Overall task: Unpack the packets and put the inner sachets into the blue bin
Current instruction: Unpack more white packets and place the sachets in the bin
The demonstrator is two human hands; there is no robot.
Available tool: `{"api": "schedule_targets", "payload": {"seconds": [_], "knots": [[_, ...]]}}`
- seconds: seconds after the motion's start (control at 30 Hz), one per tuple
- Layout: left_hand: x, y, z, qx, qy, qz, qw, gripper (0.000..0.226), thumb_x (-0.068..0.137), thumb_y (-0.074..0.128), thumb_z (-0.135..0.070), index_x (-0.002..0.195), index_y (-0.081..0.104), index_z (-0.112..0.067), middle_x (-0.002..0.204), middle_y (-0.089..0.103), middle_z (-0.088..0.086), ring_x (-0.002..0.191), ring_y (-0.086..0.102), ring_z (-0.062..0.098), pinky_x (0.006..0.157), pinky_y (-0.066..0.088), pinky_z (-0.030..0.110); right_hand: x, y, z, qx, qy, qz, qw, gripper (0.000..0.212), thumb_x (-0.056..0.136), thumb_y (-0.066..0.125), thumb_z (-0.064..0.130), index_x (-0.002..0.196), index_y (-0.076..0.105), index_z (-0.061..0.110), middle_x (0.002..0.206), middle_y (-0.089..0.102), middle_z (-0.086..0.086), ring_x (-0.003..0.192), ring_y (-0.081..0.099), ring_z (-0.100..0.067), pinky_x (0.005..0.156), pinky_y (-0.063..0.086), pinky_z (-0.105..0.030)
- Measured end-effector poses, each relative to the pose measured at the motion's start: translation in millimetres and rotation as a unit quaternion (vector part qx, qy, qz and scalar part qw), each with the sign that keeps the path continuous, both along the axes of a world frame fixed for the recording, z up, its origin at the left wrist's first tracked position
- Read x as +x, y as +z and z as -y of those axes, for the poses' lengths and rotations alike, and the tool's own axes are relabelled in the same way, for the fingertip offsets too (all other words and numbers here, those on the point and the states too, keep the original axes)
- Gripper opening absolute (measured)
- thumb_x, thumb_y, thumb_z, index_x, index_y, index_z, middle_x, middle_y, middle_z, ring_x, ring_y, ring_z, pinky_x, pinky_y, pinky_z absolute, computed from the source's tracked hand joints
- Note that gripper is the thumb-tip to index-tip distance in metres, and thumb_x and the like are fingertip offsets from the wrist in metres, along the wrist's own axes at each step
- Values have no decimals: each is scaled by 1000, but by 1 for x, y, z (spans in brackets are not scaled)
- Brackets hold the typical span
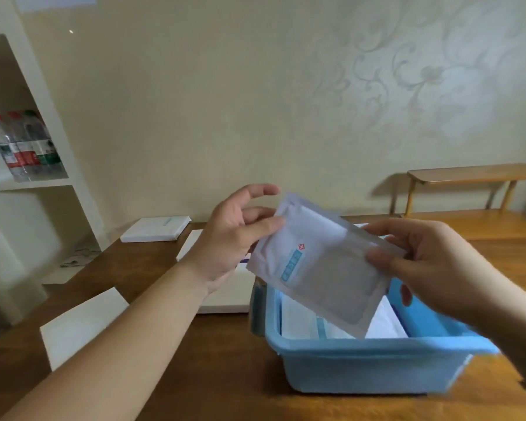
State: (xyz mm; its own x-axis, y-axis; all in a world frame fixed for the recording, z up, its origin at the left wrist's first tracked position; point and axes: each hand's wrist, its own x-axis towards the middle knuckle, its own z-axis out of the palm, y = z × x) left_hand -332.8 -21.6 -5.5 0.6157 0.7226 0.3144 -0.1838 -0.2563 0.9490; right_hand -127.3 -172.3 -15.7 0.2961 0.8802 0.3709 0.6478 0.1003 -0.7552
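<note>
The person holds a white sachet (313, 265) in the air, tilted, just above the blue bin (374, 369), which sits toward the near right part of the desk (225, 375). The right hand (431, 262) pinches the sachet's right edge between thumb and fingers. The left hand (234, 238) touches the upper left corner with its thumb and fingers, the other fingers loosely spread. White sachets (298, 320) already lie inside the bin. Flat white packets (82, 323) lie at the near left edge, and another (155, 229) at the far left corner. My guess is this is the dropping step: next, lower the sachet over the opening and let go with both hands.
</note>
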Motion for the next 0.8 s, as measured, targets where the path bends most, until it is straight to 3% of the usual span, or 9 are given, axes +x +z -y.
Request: {"api": "schedule_targets", "payload": {"seconds": [0.1, 0.23, 0.33, 0.4, 0.47, 0.6, 0.7, 0.8], "knots": [[13, -5, 3, 85, 23, -110, 990, 37, 89, 66, -3, 122, 59, -19, 85, 74, 4, 80, 69, 19, 73, 52, 34, 26, 4, -11, -81, 23, 35, 996, 23, 92, 62, 8, 96, 67, 30, 64, 71, 2, 45, 57, -9, 43, 50, -34], [28, -18, 2, 181, 106, -224, 952, 19, 90, 68, -21, 107, 66, -29, 69, 65, -15, 76, 63, 7, 71, 48, 24, 41, 0, -27, -158, 23, 80, 984, 21, 94, 59, 11, 106, 66, 27, 57, 67, 10, 39, 51, -5, 41, 42, -25], [32, -22, 0, 232, 146, -313, 909, 6, 90, 68, -27, 93, 70, -31, 78, 65, -13, 79, 60, 6, 71, 49, 24, 43, -8, -37, -217, 35, 104, 970, 19, 95, 58, 13, 107, 67, 24, 70, 69, 6, 42, 55, -6, 42, 44, -22], [31, -24, 1, 272, 156, -384, 869, 4, 88, 68, -31, 87, 70, -34, 83, 66, -15, 86, 59, 3, 83, 49, 30, 40, -13, -41, -245, 40, 114, 962, 19, 94, 59, 15, 111, 64, 23, 84, 68, 4, 50, 61, -9, 45, 48, -20], [31, -24, 4, 314, 169, -438, 825, 4, 90, 66, -34, 87, 69, -35, 85, 65, -18, 94, 55, 3, 94, 39, 34, 37, -18, -42, -264, 40, 126, 955, 22, 93, 61, 21, 115, 62, 26, 96, 67, 3, 65, 69, -18, 52, 54, -21], [32, -22, 9, 387, 157, -488, 766, 9, 92, 62, -34, 88, 70, -33, 84, 59, -18, 102, 41, 7, 92, 26, 35, 31, -18, -41, -297, 56, 196, 933, 27, 90, 63, 39, 116, 64, 33, 113, 62, 7, 95, 65, -16, 82, 55, -25], [34, -20, 14, 395, 134, -515, 749, 12, 94, 59, -33, 95, 71, -31, 81, 51, -18, 97, 33, 8, 92, 26, 36, 26, -15, -38, -327, 71, 241, 911, 38, 89, 63, 48, 123, 62, 33, 120, 60, 11, 108, 56, -11, 97, 46, -27], [38, -16, 20, 404, 115, -532, 735, 18, 96, 56, -37, 107, 70, -33, 81, 43, -19, 81, 13, 11, 86, 25, 34, 23, -14, -36, -333, 87, 253, 904, 38, 89, 62, 49, 123, 63, 31, 119, 63, 12, 106, 60, -11, 98, 49, -31]]}}
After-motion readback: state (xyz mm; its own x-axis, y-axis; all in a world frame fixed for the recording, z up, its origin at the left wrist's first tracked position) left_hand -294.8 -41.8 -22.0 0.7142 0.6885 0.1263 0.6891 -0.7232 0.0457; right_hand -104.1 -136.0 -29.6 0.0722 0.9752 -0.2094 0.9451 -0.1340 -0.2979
